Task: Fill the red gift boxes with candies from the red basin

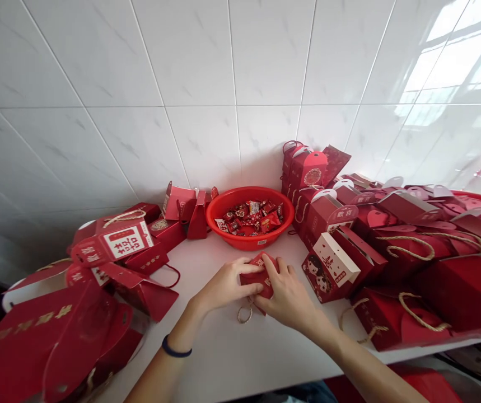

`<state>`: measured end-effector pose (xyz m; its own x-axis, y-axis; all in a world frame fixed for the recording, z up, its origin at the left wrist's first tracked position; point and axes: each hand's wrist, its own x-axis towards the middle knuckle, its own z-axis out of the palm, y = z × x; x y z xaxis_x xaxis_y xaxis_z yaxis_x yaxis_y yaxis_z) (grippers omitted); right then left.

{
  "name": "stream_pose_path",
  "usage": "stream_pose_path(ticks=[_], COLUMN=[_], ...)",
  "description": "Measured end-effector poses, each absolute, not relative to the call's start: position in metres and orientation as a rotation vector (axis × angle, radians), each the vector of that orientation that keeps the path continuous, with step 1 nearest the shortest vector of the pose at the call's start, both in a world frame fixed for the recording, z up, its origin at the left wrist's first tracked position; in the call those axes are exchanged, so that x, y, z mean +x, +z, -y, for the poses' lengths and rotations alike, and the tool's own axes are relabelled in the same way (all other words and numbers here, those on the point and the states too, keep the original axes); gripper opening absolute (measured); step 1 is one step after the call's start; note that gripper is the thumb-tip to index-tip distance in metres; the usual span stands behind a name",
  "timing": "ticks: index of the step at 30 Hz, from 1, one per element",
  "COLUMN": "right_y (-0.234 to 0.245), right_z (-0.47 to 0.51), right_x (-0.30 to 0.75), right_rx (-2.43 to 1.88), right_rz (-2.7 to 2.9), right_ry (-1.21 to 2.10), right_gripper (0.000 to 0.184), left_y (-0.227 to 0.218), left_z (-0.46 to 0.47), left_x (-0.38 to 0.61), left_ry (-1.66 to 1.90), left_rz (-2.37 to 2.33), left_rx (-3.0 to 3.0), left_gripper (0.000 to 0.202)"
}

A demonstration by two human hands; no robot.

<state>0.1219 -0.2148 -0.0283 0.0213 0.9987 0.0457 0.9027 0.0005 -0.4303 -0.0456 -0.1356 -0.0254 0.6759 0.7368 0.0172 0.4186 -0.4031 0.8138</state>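
A small red gift box (261, 274) with gold lettering is between my hands on the white table. My left hand (232, 284) grips its left side, with the thumb along the near edge and the fingers at the far edge. Over its right side and top is my right hand (285, 292), fingers bent around it. A loop of twisted cord (244, 314) hangs from the box's near side onto the table. Just beyond stands a red plastic basin (249, 240) with wrapped sweets (252, 217) inside.
Red gift boxes (110, 246) are heaped on the left. On the right, more boxes (408, 224) with rope handles crowd the table (223, 358), one with a cream side (336, 260) near my right hand. A tiled wall (198, 145) closes off the back.
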Motion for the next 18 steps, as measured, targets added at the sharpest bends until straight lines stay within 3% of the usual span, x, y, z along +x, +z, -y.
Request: stream_pose_path(ticks=[7, 12, 18], right_y=[0.022, 0.102, 0.194], right_z=[0.233, 0.240, 0.201], right_x=[0.134, 0.166, 0.221], right_rx=[-1.893, -1.572, -1.430], right_rz=[2.066, 2.204, 2.023], right_ry=[0.283, 0.387, 0.074], right_gripper=[0.064, 0.079, 0.069], left_y=[-0.038, -0.047, -0.043], left_z=[0.119, 0.114, 0.117], left_x=[-0.067, -0.076, -0.080], left_ry=[0.624, 0.710, 0.643], left_rz=[-0.555, -0.508, -0.676], left_rx=[1.672, 1.508, 1.522], left_gripper=[0.055, 0.061, 0.050])
